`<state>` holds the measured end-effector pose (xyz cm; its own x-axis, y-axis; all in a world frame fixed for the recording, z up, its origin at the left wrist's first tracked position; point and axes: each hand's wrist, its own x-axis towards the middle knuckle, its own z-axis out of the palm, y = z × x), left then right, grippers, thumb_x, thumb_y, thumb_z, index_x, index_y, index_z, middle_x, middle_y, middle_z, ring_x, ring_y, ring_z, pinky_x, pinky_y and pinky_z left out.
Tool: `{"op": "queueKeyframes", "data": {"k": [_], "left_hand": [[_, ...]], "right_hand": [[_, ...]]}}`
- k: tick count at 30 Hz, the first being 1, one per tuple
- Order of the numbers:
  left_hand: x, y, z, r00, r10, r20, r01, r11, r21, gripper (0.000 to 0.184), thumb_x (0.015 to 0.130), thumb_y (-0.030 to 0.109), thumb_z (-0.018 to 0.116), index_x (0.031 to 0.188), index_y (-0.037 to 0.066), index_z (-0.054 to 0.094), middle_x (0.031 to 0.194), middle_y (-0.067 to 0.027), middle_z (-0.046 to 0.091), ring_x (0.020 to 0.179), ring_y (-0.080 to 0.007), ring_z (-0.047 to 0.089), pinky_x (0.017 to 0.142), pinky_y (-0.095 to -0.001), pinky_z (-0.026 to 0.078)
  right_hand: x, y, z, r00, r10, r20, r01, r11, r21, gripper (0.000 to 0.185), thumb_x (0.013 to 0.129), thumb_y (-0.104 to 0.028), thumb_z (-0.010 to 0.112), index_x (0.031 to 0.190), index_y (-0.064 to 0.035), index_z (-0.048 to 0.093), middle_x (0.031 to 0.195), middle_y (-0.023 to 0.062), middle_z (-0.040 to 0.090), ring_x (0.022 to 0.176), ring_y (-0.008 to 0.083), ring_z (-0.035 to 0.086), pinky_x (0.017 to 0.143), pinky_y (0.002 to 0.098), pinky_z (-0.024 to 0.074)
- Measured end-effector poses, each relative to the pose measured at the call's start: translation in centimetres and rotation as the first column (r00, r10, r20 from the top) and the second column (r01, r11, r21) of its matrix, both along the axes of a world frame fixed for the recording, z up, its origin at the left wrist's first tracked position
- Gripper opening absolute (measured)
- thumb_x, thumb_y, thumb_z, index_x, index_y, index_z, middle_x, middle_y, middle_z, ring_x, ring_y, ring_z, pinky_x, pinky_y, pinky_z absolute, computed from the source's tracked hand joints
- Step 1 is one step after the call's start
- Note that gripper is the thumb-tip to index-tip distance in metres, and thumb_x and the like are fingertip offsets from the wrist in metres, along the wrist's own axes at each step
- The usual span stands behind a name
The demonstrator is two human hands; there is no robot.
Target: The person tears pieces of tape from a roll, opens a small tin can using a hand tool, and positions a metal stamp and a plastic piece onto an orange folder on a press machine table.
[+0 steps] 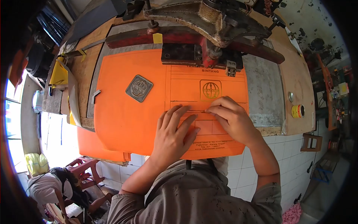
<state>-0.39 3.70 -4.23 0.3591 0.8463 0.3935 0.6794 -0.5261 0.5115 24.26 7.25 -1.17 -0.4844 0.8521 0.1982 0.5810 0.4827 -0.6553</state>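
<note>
An orange printed cover sheet [126, 119] lies on the press bed in front of me. Its right half carries black lines, lettering and a gold globe emblem [212, 90] in a square frame. On the left half rests a square metal stamping plate [139, 88] with a similar globe design. My left hand [173, 132] lies on the sheet, fingers spread, the tips near a printed line. My right hand [231, 117] pinches at the same line, thumb and forefinger together; a thin dark strip seems to run there, too small to make out.
A heavy iron press [209, 22] with a red bar [179, 35] overhangs the sheet's far edge. At right, a small yellow tin [297, 111] and a round metal lid [291, 96] sit on the wooden board. Another person [52, 188] bends over at lower left.
</note>
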Motion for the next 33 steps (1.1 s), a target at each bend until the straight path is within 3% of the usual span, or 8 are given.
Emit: {"op": "queueKeyframes", "data": {"k": [11, 14, 17, 20, 23, 28, 33], "left_hand": [[0.4, 0.3, -0.1, 0.993, -0.056, -0.100, 0.054, 0.998, -0.023, 0.046, 0.093, 0.020, 0.080, 0.137, 0.012, 0.073, 0.152, -0.0147, 0.057, 0.140, -0.0383, 0.055, 0.113, -0.0521, 0.046], [0.7, 0.4, 0.0, 0.987, -0.052, -0.154, 0.049, 0.998, -0.026, 0.049, 0.094, 0.022, 0.078, 0.142, 0.014, 0.071, 0.152, -0.0150, 0.056, 0.139, -0.0382, 0.055, 0.112, -0.0521, 0.046], [0.6, 0.4, -0.1, 0.983, -0.048, -0.180, 0.045, 0.999, -0.024, 0.051, 0.094, 0.023, 0.077, 0.143, 0.015, 0.071, 0.152, -0.0147, 0.056, 0.138, -0.0377, 0.055, 0.112, -0.0519, 0.045], [0.7, 0.6, 0.1, 0.980, -0.052, -0.195, 0.047, 0.998, -0.030, 0.052, 0.093, 0.024, 0.077, 0.144, 0.017, 0.071, 0.151, -0.0147, 0.056, 0.138, -0.0375, 0.055, 0.112, -0.0522, 0.045], [0.7, 0.8, 0.5, 0.974, -0.059, -0.219, 0.057, 0.998, -0.019, 0.045, 0.098, 0.026, 0.072, 0.141, 0.012, 0.071, 0.150, -0.0161, 0.057, 0.134, -0.0356, 0.056, 0.110, -0.0510, 0.046], [0.9, 0.8, 0.7, 0.970, -0.054, -0.235, 0.049, 0.998, -0.026, 0.048, 0.096, 0.026, 0.073, 0.142, 0.012, 0.070, 0.149, -0.0163, 0.057, 0.133, -0.0362, 0.056, 0.109, -0.0510, 0.047], [1.0, 0.8, 0.7, 0.967, -0.051, -0.248, 0.045, 0.998, -0.031, 0.049, 0.094, 0.025, 0.073, 0.141, 0.012, 0.070, 0.149, -0.0168, 0.056, 0.133, -0.0367, 0.056, 0.109, -0.0513, 0.047]], "right_hand": [[-0.4, 0.1, -0.7, 1.000, -0.026, 0.015, 0.025, 0.997, 0.068, 0.029, 0.089, 0.007, 0.076, 0.117, 0.0009, 0.079, 0.110, 0.0078, 0.065, 0.104, 0.0257, 0.067, 0.088, 0.0379, 0.0598], [-0.4, 0.0, -0.8, 0.999, -0.025, 0.025, 0.022, 0.994, 0.109, 0.030, 0.089, 0.010, 0.077, 0.117, -0.0002, 0.081, 0.112, 0.0082, 0.067, 0.103, 0.0237, 0.068, 0.081, 0.0357, 0.0617], [-0.2, -0.2, -0.7, 0.999, -0.023, 0.036, 0.020, 0.995, 0.100, 0.029, 0.089, 0.007, 0.078, 0.117, -0.0007, 0.081, 0.114, 0.0084, 0.068, 0.105, 0.0247, 0.068, 0.084, 0.0370, 0.0604], [0.9, -0.6, -0.1, 0.990, -0.092, 0.111, 0.068, 0.977, 0.203, 0.029, 0.089, 0.005, 0.079, 0.118, -0.0020, 0.081, 0.119, 0.0084, 0.069, 0.107, 0.0267, 0.068, 0.090, 0.0388, 0.0579], [2.3, -2.0, -0.2, 0.982, -0.154, 0.112, 0.124, 0.963, 0.238, 0.034, 0.089, -0.001, 0.081, 0.123, -0.0042, 0.079, 0.121, 0.0057, 0.070, 0.105, 0.0260, 0.066, 0.093, 0.0421, 0.0524], [2.7, -4.1, -0.9, 0.942, -0.185, 0.280, 0.115, 0.962, 0.249, 0.042, 0.094, -0.015, 0.080, 0.136, -0.0093, 0.077, 0.134, 0.0051, 0.066, 0.116, 0.0266, 0.064, 0.100, 0.0438, 0.0504], [2.9, -4.2, -1.7, 0.954, -0.201, 0.222, 0.151, 0.963, 0.224, 0.042, 0.092, -0.014, 0.082, 0.134, -0.0088, 0.078, 0.136, 0.0059, 0.066, 0.117, 0.0286, 0.063, 0.100, 0.0437, 0.0515]]}}
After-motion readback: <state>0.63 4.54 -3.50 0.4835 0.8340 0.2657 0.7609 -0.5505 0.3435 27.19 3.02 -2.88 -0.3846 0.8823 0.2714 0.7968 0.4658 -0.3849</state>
